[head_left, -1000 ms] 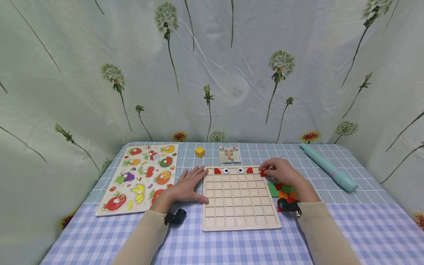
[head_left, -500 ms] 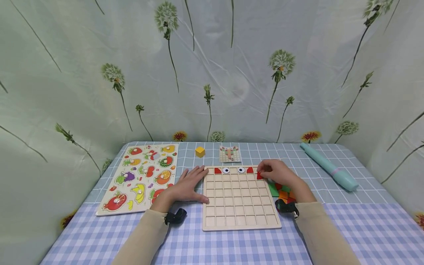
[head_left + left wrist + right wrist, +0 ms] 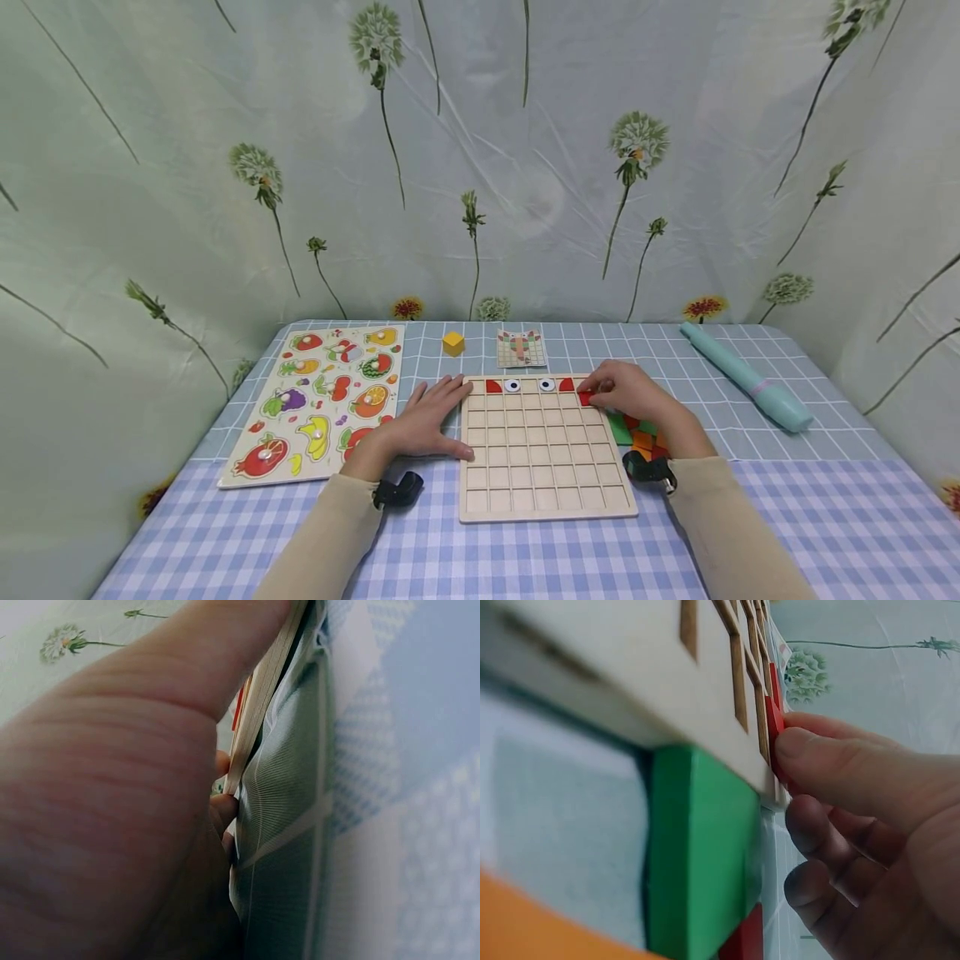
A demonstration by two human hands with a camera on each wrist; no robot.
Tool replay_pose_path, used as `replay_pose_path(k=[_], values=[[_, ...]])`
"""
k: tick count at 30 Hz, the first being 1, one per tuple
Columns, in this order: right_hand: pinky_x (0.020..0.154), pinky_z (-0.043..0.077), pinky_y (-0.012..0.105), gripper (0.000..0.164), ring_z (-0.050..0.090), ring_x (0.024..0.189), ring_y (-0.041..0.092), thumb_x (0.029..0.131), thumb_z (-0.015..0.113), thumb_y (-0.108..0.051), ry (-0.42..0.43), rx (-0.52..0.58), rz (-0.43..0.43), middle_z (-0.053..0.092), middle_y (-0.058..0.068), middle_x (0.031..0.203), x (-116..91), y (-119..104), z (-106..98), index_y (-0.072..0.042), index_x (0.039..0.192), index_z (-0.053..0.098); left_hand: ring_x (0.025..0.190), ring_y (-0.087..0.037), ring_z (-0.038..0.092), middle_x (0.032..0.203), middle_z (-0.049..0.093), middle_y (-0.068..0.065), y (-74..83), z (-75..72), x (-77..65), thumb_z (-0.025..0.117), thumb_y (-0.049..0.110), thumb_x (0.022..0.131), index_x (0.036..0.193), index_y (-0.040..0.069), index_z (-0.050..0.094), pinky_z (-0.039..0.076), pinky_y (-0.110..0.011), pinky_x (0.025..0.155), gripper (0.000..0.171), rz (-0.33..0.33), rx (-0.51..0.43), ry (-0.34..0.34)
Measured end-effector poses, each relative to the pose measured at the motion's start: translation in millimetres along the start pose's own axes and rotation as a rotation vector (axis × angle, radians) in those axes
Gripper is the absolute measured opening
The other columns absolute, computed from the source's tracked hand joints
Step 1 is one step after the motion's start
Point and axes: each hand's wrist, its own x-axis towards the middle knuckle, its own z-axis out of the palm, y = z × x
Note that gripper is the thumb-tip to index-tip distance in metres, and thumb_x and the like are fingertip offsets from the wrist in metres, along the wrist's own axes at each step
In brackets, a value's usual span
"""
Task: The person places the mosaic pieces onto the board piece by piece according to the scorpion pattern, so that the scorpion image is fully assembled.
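Note:
A wooden grid board [image 3: 534, 450] lies flat on the table. Along its top row are two red quarter-round tiles [image 3: 492, 387] and two white eye tiles [image 3: 512, 386]. My left hand [image 3: 429, 423] rests spread along the board's left edge, its thumb and fingertips touching the frame; the left wrist view shows the thumb base [image 3: 112, 780] close up. At the upper right corner my right hand [image 3: 626, 390] pinches a red tile [image 3: 585, 399] between thumb and index finger. In the right wrist view that red tile [image 3: 775, 735] sits against the grid, partly covered by the fingertips.
Green, orange and red tiles [image 3: 642, 439] lie beside the board, partly under the right forearm. Behind the board are a pattern card [image 3: 521, 349] and a yellow cube [image 3: 453, 344]. A fruit puzzle [image 3: 322, 400] lies left, a teal roll [image 3: 742, 375] right.
My right hand has moved slightly left and toward me, bringing the red tile from the board's upper right corner to a cell just below the top row. The left hand stays put.

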Motion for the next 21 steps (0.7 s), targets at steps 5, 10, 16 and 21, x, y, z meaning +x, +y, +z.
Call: replay_pose_path(k=[5, 10, 16, 21], values=[[0.073, 0.047, 0.028, 0.015, 0.054, 0.084, 0.018, 0.090, 0.072, -0.008, 0.013, -0.025, -0.032, 0.064, 0.005, 0.095, 0.7, -0.6, -0.5, -0.010, 0.102, 0.080, 0.158, -0.032, 0.007, 0.169, 0.016, -0.009, 1.3, -0.7, -1.1, 0.079, 0.058, 0.077, 0.160, 0.015, 0.024, -0.001, -0.061, 0.125, 0.109, -0.001, -0.010, -0.002], [0.072, 0.046, 0.027, 0.012, 0.052, 0.083, 0.018, 0.090, 0.072, -0.008, 0.029, -0.038, -0.013, 0.066, 0.004, 0.094, 1.4, -0.7, 1.5, -0.012, 0.100, 0.079, 0.158, -0.032, 0.007, 0.169, 0.016, -0.009, 2.1, -1.6, -0.9, 0.079, 0.058, 0.077, 0.160, 0.015, 0.024, -0.001, -0.061, 0.125, 0.109, -0.001, -0.010, -0.005], [0.070, 0.048, 0.027, 0.004, 0.054, 0.079, 0.018, 0.090, 0.073, -0.010, 0.050, -0.029, 0.046, 0.065, 0.004, 0.089, 3.0, 1.7, 4.3, -0.012, 0.094, 0.073, 0.158, -0.032, 0.007, 0.169, 0.016, -0.009, 2.8, -2.3, 0.1, 0.079, 0.059, 0.077, 0.160, 0.015, 0.024, -0.001, -0.061, 0.125, 0.109, -0.002, -0.004, -0.009], [0.069, 0.047, 0.027, 0.003, 0.053, 0.078, 0.018, 0.090, 0.073, -0.012, 0.050, -0.019, 0.061, 0.063, 0.003, 0.086, 3.5, 4.3, 4.3, -0.012, 0.092, 0.070, 0.158, -0.033, 0.007, 0.169, 0.016, -0.009, 0.7, -0.8, 0.7, 0.079, 0.059, 0.076, 0.160, 0.015, 0.024, -0.001, -0.062, 0.125, 0.110, -0.003, -0.002, -0.006]])
